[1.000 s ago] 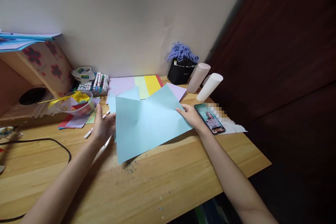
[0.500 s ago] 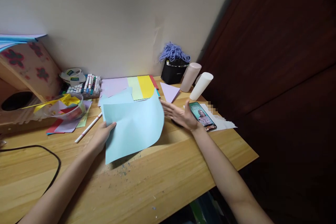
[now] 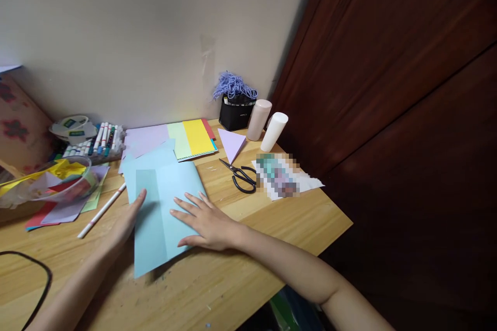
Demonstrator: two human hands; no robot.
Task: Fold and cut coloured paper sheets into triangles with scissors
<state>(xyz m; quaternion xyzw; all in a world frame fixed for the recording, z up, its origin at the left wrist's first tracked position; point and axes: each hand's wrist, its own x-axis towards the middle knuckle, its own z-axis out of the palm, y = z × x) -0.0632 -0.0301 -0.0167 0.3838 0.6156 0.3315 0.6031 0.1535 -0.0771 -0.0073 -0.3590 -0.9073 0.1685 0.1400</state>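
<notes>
Wood-grained surface [image 3: 310, 222] carries a light-blue sheet [image 3: 165, 186], left of centre. The right hand [image 3: 207, 222] lies spread across it; the left hand [image 3: 126, 222] is at its left edge, fingers hidden, grip unclear. Scissors [image 3: 233, 168] rest to the right.

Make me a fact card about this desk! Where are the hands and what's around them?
Left hand: at left edge of blue paper; grip unclear
Right hand: spread on the paper
Scissors: black-handled, on the desk, right of the paper
Pen: white, lying left of the paper
Triangle: purple, beyond the scissors
Yarn: purplish-blue, atop the black holder
</notes>
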